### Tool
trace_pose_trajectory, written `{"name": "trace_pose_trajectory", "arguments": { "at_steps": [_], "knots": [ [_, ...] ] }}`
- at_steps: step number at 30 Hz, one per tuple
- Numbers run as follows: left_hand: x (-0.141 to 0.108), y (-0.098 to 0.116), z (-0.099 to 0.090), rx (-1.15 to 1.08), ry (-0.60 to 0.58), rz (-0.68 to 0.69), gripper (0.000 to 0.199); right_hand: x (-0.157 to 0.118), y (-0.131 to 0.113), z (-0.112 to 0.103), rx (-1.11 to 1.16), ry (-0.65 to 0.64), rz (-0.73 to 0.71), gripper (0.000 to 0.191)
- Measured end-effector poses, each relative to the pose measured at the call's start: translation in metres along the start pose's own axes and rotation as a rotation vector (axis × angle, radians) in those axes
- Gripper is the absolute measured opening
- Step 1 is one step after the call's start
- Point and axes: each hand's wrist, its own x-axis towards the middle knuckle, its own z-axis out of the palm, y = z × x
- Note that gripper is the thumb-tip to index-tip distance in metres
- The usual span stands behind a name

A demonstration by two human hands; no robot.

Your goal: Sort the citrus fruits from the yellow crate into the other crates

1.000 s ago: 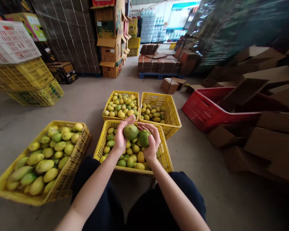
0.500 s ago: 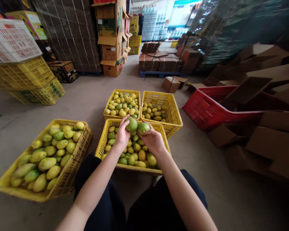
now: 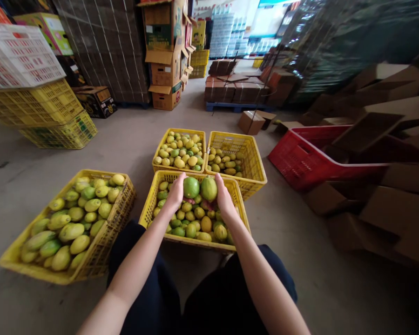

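Note:
My left hand [image 3: 176, 194] cradles a round green lemon [image 3: 191, 188], fingers curled beneath it. Beside it, a yellow-green lemon [image 3: 208, 189] rests in my right hand [image 3: 225, 199], its fingers partly hidden below the fruit. Both lemons are side by side above a yellow crate [image 3: 147, 205] of green and yellow lemons between my knees. Just behind stand two more yellow crates: the left one [image 3: 154, 157] is well filled with lemons, while the right one [image 3: 254, 160] has lemons mostly toward its left side.
Another yellow crate [image 3: 73, 275] full of larger lemons sits by my left leg. On the right lie a red crate [image 3: 293, 156] and a heap of cardboard boxes [image 3: 398, 214]. Stacked crates [image 3: 31, 100] stand at the far left; flattened cardboard [image 3: 230, 88] lies on a blue pallet ahead.
Both lemons have been turned in my hands, and my hands have opened outward so they now flank the fruit from the sides. The view has shifted slightly.

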Motion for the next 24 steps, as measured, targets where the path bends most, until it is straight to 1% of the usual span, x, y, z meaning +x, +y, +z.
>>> {"name": "trace_pose_trajectory", "arguments": {
  "at_steps": [2, 3, 7, 11, 13, 15, 16, 18, 20, 21, 22, 24],
  "knots": [
    [0.0, 0.003, 0.0, -0.052, 0.013, -0.058, 0.045, -0.001, -0.003, 0.001, -0.017, -0.061, 0.04, 0.071],
    [0.0, 0.004, 0.0, -0.077, 0.014, -0.081, 0.045, -0.001, -0.004, 0.0, -0.005, -0.093, 0.07, 0.07],
    [0.0, 0.007, 0.0, -0.149, 0.027, -0.113, 0.045, -0.002, -0.01, -0.004, 0.103, -0.267, 0.191, 0.057],
    [0.003, 0.008, 0.0, -0.248, 0.045, -0.168, 0.043, 0.001, -0.013, -0.006, 0.197, -0.425, 0.157, 0.053],
    [0.004, 0.009, 0.001, -0.284, 0.043, -0.204, 0.043, 0.003, -0.013, -0.006, 0.204, -0.463, 0.147, 0.055],
    [0.004, 0.009, 0.001, -0.288, 0.032, -0.202, 0.043, 0.004, -0.012, -0.005, 0.192, -0.479, 0.148, 0.056],
    [0.004, 0.008, 0.001, -0.284, 0.018, -0.19, 0.043, 0.004, -0.012, -0.005, 0.19, -0.468, 0.136, 0.056],
    [0.005, 0.007, 0.0, -0.261, -0.011, -0.167, 0.043, 0.003, -0.012, -0.003, 0.205, -0.378, 0.052, 0.047],
    [0.005, 0.006, -0.002, -0.224, -0.022, -0.157, 0.044, 0.001, -0.012, -0.003, 0.206, -0.227, -0.1, 0.035],
    [0.005, 0.006, -0.003, -0.205, -0.024, -0.153, 0.045, 0.001, -0.012, -0.002, 0.189, -0.155, -0.188, 0.033],
    [0.005, 0.006, -0.003, -0.187, -0.029, -0.147, 0.046, 0.0, -0.012, -0.003, 0.161, -0.103, -0.27, 0.036],
    [0.004, 0.009, -0.005, -0.162, -0.062, -0.118, 0.052, 0.0, -0.01, -0.004, 0.09, -0.069, -0.402, 0.047]
  ]
}}
